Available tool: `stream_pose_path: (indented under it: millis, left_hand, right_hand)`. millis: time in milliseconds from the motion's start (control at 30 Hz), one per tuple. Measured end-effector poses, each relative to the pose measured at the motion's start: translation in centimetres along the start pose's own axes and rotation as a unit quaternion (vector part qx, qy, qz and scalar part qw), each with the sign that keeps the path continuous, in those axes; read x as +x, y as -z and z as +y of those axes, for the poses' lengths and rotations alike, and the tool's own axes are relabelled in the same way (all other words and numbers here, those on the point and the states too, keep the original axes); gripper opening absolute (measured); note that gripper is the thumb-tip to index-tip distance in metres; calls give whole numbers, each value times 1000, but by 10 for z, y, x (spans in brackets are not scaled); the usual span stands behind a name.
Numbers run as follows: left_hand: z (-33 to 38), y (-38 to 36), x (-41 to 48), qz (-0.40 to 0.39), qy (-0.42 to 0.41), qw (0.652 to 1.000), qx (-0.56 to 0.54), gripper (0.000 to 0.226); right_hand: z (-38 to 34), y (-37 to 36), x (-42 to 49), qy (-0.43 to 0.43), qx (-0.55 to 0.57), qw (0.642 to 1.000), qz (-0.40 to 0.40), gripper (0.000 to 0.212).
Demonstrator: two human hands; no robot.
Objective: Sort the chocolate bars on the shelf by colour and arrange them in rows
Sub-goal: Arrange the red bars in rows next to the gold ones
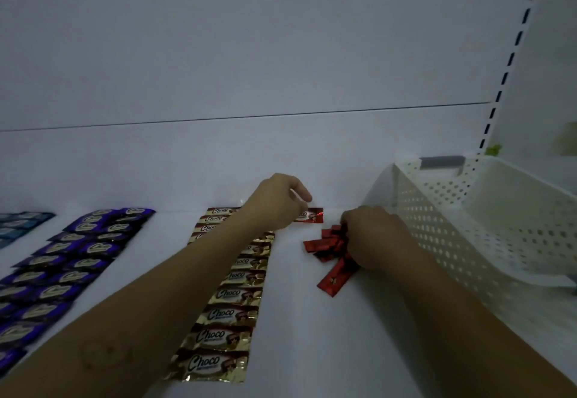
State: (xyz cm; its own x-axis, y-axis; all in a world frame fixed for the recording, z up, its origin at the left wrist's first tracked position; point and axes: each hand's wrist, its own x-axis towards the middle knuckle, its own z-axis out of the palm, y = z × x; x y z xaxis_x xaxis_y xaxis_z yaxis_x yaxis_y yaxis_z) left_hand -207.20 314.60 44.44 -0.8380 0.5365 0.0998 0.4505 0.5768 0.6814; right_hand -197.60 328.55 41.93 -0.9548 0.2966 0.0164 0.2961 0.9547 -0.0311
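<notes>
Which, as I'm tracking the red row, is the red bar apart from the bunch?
The red bar at the back by the left hand, lying alone; the other bars are bunched in the right hand.

Both bare forearms stretch forward, side by side. The left hand (276, 202) sits knuckles-up, its fingers curled downward. The right hand (373, 238), just beside it and nearer, is clenched round a bunch of red bars (327, 244).

Blue bars (22, 224): running off frame at 9 o'clock.
Gold row (231, 310): left forearm (175, 272) covering its far end.
Red pile (327, 246): right hand (371, 238) hiding part.
</notes>
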Motion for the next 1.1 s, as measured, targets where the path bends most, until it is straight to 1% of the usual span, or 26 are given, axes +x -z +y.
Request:
stream_pose_path:
  millis: [133, 233, 267, 333, 400, 467, 533, 600, 700, 767, 900, 1033, 1100]
  left_hand:
    - [-5, -6, 22, -6, -10, 997, 74, 13]
    - [-8, -19, 32, -22, -31, 987, 159, 15]
    - [-8, -23, 34, -21, -44, 976, 210, 13]
    - [-9, -28, 36, 0, -91, 945, 313, 9]
    - [-12, -27, 37, 17, -146, 919, 366, 15]
    - [-17, -23, 36, -6, -171, 911, 375, 19]
    - [-21, -16, 36, -73, -164, 910, 374, 24]
    - [-25, -8, 37, -109, -162, 911, 363, 25]
    - [-28, -7, 42, -105, -191, 917, 334, 24]
    - [-31, -10, 45, -96, -210, 916, 328, 28]
    - [-41, -11, 50, -86, -240, 908, 332, 33]
    - [-42, -11, 54, -81, -255, 899, 348, 34]
    - [-39, -11, 55, -82, -267, 884, 375, 34]
  right_hand:
    - [1, 2, 4, -12, 47, 999, 14, 43]
    - [7, -1, 6, -32, 94, 995, 15, 42]
    - [10, 0, 7, -41, 113, 993, 16, 41]
    - [12, 1, 9, -55, 137, 989, 21, 38]
    - [11, 0, 11, -59, 142, 987, 37, 29]
    - [8, -2, 12, -64, 148, 985, 63, 19]
    - [7, -5, 12, -76, 172, 978, 88, 18]
    - [6, -5, 13, -85, 206, 969, 109, 17]
    - [8, -3, 12, -101, 251, 957, 106, 12]
    - [9, -2, 11, -109, 276, 950, 98, 14]
    - [4, -3, 10, -119, 299, 940, 115, 16]
    - [0, -2, 6, -137, 328, 926, 129, 13]
    - [-1, 1, 4, -135, 335, 921, 144, 13]
